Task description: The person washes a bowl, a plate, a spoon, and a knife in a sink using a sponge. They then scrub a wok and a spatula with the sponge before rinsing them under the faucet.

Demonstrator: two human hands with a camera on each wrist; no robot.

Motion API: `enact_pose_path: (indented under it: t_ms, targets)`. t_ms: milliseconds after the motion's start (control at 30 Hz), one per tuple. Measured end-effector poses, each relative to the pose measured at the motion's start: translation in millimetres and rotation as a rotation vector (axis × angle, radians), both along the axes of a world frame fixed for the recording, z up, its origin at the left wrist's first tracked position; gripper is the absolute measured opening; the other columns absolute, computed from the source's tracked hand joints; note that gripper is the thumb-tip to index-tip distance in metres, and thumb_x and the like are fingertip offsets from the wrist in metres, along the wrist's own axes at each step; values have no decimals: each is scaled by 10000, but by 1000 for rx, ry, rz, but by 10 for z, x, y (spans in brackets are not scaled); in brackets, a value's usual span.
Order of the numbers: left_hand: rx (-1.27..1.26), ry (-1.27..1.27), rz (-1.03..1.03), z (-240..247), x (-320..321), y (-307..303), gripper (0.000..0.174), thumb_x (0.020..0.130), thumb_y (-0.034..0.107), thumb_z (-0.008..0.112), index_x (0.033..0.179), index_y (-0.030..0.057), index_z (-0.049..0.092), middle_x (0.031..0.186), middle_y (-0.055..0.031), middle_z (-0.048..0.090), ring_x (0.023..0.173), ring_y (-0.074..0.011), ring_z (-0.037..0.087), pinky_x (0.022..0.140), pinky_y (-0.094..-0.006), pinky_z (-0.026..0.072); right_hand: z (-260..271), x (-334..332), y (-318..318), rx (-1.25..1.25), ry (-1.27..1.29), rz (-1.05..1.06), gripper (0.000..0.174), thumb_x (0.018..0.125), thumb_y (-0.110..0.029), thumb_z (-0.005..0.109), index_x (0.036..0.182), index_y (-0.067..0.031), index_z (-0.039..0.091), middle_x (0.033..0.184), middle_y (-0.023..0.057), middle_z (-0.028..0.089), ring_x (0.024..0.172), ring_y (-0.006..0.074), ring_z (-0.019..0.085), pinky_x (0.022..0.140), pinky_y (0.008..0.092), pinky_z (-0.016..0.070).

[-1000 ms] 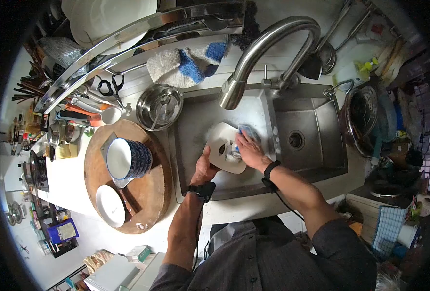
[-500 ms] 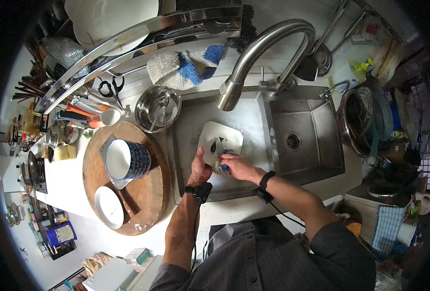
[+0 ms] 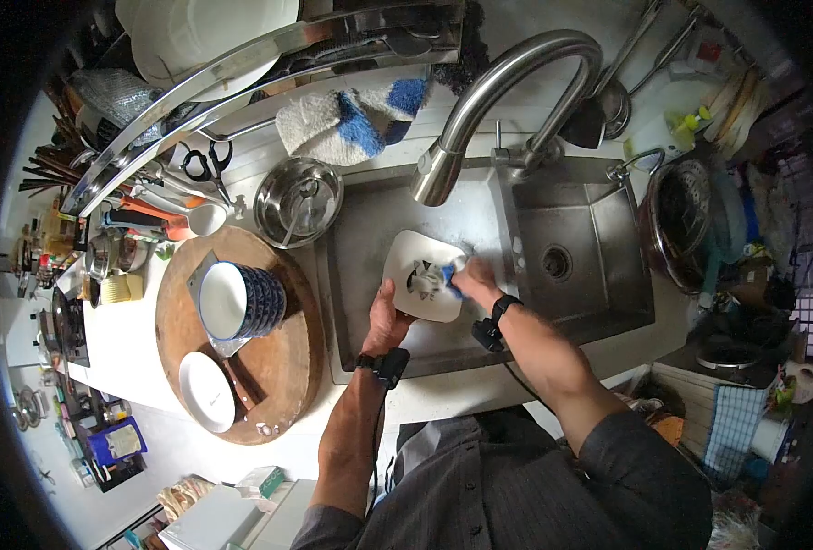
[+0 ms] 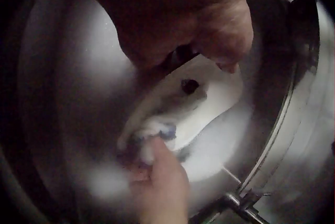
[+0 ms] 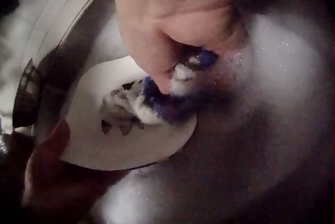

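A white squarish dish with a dark leaf-like pattern is tilted over the left basin of the sink. My left hand grips its near left edge, thumb on top and fingers underneath. In my right hand is a bunched blue-and-white cloth, pressed against the dish's inner face at its right side. White suds lie on the dish around the cloth. The left wrist view shows the dish below the left hand, with the right thumb on the cloth.
A curved faucet arches over the basin. Left of the sink, a round wooden board bears stacked blue-patterned bowls, a small white plate and a knife. A steel bowl with a spoon stands at the basin's corner.
The cloth in my right hand went from the dish's right side to its near edge, then back to the right. My left hand keeps its grip while the dish shifts and tilts.
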State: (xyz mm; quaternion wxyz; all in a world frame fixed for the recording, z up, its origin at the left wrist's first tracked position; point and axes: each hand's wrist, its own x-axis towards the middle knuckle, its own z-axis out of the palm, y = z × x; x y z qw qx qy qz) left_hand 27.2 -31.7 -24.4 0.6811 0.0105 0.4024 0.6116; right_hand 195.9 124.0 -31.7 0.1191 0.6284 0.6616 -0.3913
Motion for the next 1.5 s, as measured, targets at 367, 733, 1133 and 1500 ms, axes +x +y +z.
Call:
enact_pose_path:
  t_ms: [367, 733, 1133, 1500]
  targets:
    - [-123, 56, -56, 33, -104, -45, 550, 1017, 388, 567, 1467, 94, 445, 1355, -135, 575, 1197, -330, 610, 926, -588, 557, 5, 75, 328, 386, 21, 339, 368, 735, -328, 765, 916, -8, 758, 911, 227, 730, 876, 394, 717, 786, 473, 566]
    - [-108, 188, -174, 164, -210, -27, 514, 971, 320, 660, 1387, 48, 531, 1241, -110, 654, 1108, -305, 659, 892, -534, 571, 219, -415, 573, 269, 243, 380, 437, 758, -367, 752, 1028, -26, 708, 1037, 229, 707, 1010, 392, 678, 891, 468, 529]
    - [-98, 217, -75, 124, -155, -21, 664, 943, 527, 649, 1424, 106, 469, 1342, -144, 572, 1186, -353, 609, 891, -580, 569, -221, -51, 192, 402, -31, 318, 245, 874, -206, 640, 954, 11, 720, 950, 234, 722, 906, 409, 708, 799, 499, 568]
    - [-173, -101, -93, 168, -73, 126, 690, 989, 632, 506, 1455, 126, 455, 1396, -144, 555, 1234, -340, 577, 960, -569, 516, -88, -682, -511, 329, 579, 392, 157, 930, -130, 551, 1045, -28, 580, 1062, 223, 627, 994, 446, 602, 852, 536, 485]
